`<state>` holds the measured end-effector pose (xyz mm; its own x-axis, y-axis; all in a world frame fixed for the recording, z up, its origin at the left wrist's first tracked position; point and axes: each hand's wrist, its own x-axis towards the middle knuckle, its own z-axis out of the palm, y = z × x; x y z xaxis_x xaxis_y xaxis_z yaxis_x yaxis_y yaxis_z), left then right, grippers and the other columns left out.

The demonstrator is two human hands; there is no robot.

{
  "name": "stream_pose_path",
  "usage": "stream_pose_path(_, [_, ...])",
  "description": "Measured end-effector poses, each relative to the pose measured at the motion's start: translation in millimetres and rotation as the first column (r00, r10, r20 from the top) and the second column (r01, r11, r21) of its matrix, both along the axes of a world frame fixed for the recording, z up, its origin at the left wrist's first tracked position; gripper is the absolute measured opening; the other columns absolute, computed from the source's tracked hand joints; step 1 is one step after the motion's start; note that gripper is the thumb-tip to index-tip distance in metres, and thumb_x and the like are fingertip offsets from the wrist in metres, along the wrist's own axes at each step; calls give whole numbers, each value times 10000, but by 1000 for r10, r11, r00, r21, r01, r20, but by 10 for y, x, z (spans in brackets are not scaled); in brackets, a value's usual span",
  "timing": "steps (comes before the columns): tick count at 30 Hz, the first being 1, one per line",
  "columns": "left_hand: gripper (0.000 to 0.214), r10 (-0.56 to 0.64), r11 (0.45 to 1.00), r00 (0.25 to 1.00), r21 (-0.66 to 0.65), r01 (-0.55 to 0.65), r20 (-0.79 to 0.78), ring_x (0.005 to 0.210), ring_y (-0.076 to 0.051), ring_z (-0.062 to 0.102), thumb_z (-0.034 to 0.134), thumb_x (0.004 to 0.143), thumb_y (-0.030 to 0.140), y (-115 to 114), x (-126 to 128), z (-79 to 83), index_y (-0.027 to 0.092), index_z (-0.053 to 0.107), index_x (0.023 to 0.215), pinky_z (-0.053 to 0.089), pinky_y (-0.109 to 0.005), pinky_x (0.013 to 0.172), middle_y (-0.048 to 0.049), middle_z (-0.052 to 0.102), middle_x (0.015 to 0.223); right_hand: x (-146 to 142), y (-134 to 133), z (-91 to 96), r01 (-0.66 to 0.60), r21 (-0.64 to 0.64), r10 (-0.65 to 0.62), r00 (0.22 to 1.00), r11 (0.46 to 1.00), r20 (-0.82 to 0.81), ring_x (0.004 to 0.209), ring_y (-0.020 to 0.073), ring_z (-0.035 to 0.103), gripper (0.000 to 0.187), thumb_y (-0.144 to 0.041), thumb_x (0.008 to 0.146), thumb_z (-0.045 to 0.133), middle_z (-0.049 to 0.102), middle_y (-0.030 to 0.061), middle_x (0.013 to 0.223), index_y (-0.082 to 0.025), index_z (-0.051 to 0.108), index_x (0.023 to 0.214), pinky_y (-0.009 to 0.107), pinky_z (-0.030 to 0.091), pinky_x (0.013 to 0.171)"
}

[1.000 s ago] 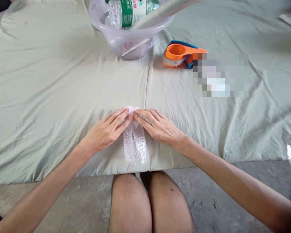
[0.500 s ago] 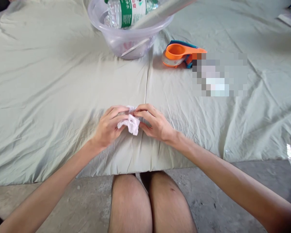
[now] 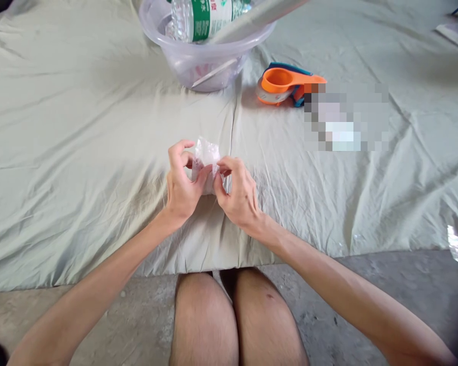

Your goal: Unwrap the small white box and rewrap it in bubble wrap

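Note:
Between my two hands is a small crumpled piece of translucent, pinkish-white bubble wrap (image 3: pixel 206 151), above the cloth near the table's front edge. My left hand (image 3: pixel 183 188) grips its left side with the thumb pressed against the near face and the fingers curled behind. On the right side, my right hand (image 3: pixel 238 190) pinches the wrap between thumb and fingertips. Both thumbs nearly meet at its middle. Whether anything is inside the wrap cannot be made out.
A clear plastic basin (image 3: pixel 209 56) holds a large green-labelled water bottle (image 3: pixel 204 20) and a long grey roll (image 3: pixel 255 23). Right of it lies an orange and blue tape dispenser (image 3: pixel 278 84), beside a pixelated patch. Wrinkled pale green cloth (image 3: pixel 80 152) covers the table.
The bubble wrap has been turned and now stands up, spread taller between my hands. My left hand has rotated so its thumb faces me, and my right hand has shifted its pinch.

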<state>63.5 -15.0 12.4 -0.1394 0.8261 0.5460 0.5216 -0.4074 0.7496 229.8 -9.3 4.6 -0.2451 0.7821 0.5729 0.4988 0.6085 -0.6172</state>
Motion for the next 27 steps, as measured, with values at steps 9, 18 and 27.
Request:
stream_pose_path(9, [269,137,977,969,191,-98,-206,707,-111,623,617,1185,363,100,-15,-139,236,779,1012,571,-343,678,-56,661,1180,71,152,-105,-69,95,65,997,993,47,1121,257,835,370,-190,1167,451,667,148,1628,-277,712,1413,487,729,979])
stream_pose_path(18, [702,-77,993,951,-106,47,-299,1467,-319,694,236,1243,609,0,-124,-186,190,782,1105,591,-548,1226,-174,701,1621,84,188,-126,-113,10,112,993,994,34,1093,254,806,291,-172,1135,449,827,117,1249,-245,699,1266,443,679,957])
stream_pose_path(27, [1144,-436,882,852,-327,340,-289,1717,-444,475,579,1033,911,15,-275,-182,196,181,1833,453,-640,1354,-312,422,1838,110,213,-140,-177,-149,188,980,973,66,864,232,662,110,-288,1157,409,697,54,1032,-282,519,1164,397,599,816])
